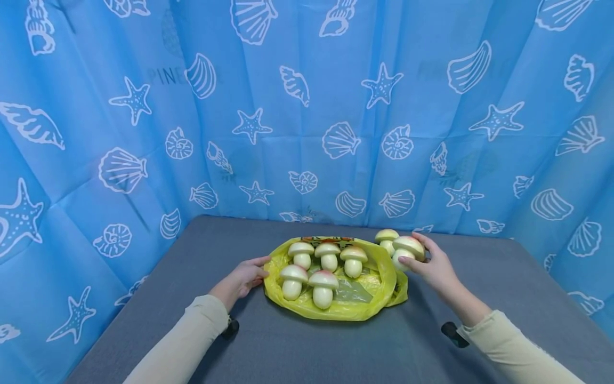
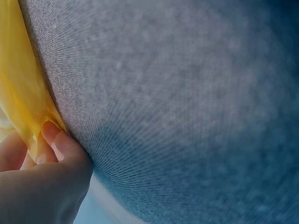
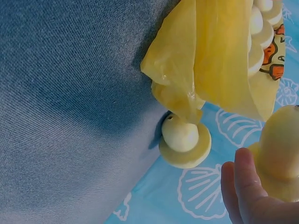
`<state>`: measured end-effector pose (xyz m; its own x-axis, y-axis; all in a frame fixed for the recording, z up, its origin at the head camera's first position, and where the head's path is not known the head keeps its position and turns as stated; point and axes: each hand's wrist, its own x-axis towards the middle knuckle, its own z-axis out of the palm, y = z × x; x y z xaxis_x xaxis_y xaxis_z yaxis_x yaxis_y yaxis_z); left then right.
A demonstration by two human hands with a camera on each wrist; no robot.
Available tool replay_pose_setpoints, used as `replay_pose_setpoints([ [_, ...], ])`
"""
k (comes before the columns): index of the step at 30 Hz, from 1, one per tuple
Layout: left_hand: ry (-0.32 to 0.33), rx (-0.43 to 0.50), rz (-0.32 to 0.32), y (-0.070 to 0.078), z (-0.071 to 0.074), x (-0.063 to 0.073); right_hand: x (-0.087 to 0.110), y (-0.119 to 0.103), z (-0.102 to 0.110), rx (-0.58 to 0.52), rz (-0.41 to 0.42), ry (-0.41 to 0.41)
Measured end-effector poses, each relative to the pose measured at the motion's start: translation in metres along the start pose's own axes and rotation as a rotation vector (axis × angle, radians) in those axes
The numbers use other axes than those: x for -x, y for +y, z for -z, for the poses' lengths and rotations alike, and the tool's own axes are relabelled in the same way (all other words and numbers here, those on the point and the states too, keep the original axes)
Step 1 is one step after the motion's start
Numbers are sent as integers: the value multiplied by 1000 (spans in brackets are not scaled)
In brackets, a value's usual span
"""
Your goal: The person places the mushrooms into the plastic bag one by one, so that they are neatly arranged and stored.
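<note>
A yellow plastic bag (image 1: pixel 331 314) lies spread open on the table, with several toy mushrooms (image 1: pixel 323 293) standing inside it. At its left edge my left hand (image 1: pixel 245 276) pinches the rim; the left wrist view shows the yellow film (image 2: pixel 28 84) between thumb and fingers. Just beyond the bag's right side, my right hand (image 1: pixel 435 269) grips another pale mushroom (image 1: pixel 408 248) with a pinkish cap. One more mushroom (image 3: pixel 182 140) rests on the table beside the bag's right end, behind the held one in the head view.
A grey cloth-covered table (image 1: pixel 307 352) lies under everything. Behind it and on the sides hangs a blue curtain (image 1: pixel 297 122) with white shell and starfish prints. Orange cartoon print (image 3: pixel 275 56) shows on the bag's far side.
</note>
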<state>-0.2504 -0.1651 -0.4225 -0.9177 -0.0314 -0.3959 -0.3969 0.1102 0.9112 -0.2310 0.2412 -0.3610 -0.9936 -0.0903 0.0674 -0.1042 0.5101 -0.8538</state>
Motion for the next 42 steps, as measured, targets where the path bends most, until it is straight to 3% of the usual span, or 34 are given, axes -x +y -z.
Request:
replay_pose_setpoints([
  [42,-13,11,-1,0,1,1,18,-11,-30,-87,79,-2],
])
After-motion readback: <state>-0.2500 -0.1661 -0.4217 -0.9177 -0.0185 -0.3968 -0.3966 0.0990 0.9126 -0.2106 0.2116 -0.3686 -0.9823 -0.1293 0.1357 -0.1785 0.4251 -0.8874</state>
